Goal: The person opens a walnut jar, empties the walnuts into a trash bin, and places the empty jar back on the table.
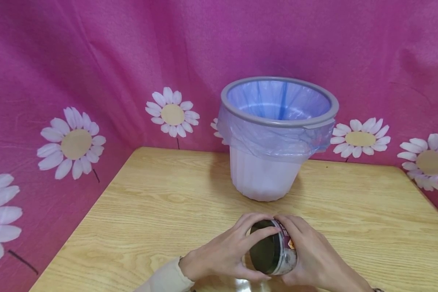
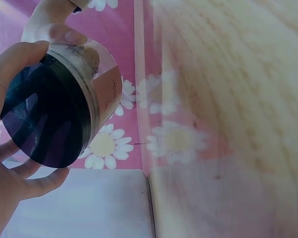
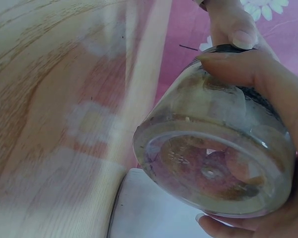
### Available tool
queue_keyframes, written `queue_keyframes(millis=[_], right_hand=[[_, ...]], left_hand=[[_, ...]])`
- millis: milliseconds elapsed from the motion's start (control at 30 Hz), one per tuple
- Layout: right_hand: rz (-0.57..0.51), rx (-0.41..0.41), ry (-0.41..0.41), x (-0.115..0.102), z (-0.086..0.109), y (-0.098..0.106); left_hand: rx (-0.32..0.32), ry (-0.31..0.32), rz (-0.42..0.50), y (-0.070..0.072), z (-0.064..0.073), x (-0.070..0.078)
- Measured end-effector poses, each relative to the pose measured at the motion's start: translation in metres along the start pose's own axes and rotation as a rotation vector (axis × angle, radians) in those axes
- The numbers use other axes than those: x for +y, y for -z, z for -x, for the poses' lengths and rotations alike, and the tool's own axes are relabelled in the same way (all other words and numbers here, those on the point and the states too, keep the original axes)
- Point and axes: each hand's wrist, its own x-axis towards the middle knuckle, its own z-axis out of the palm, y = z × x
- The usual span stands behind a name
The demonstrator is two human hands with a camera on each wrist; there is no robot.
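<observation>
A clear plastic jar (image 1: pixel 287 261) with a dark, flat lid (image 1: pixel 265 252) is tipped on its side, low above the front of the wooden table. Its lid faces left. My left hand (image 1: pixel 227 249) grips the lid round its edge, thumb and fingers spread on opposite sides. Around the jar's body my right hand (image 1: pixel 315 253) is wrapped from the right. A printed label (image 2: pixel 108 91) shows on the jar's side in the left wrist view. Through the see-through base (image 3: pixel 208 168), the right wrist view shows brownish smears inside.
A white bin (image 1: pixel 264 174) with a grey rim and a bluish plastic liner (image 1: pixel 277 140) stands on the table (image 1: pixel 160 202) beyond my hands. Pink cloth (image 1: pixel 124 61) with white daisies hangs behind the table and along its left side.
</observation>
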Motion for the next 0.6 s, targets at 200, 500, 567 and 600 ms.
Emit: queue_keyframes(millis=[200,500,567,600], right_hand=[[-0.007,-0.019,-0.013,-0.0008,-0.0002,0.0008],[-0.004,-0.009,-0.003,0.0,0.0001,0.0008],[-0.005,-0.007,-0.003,0.0002,0.0002,0.0007],[-0.003,-0.002,0.0,0.0003,0.0002,0.0004]], left_hand=[[-0.009,0.005,-0.003,0.0015,0.0004,0.0002],[-0.013,-0.016,-0.004,0.0035,-0.0003,-0.0005],[-0.014,-0.016,-0.003,0.0032,-0.0001,-0.0006],[-0.015,-0.014,-0.003,0.003,0.0,-0.0006]])
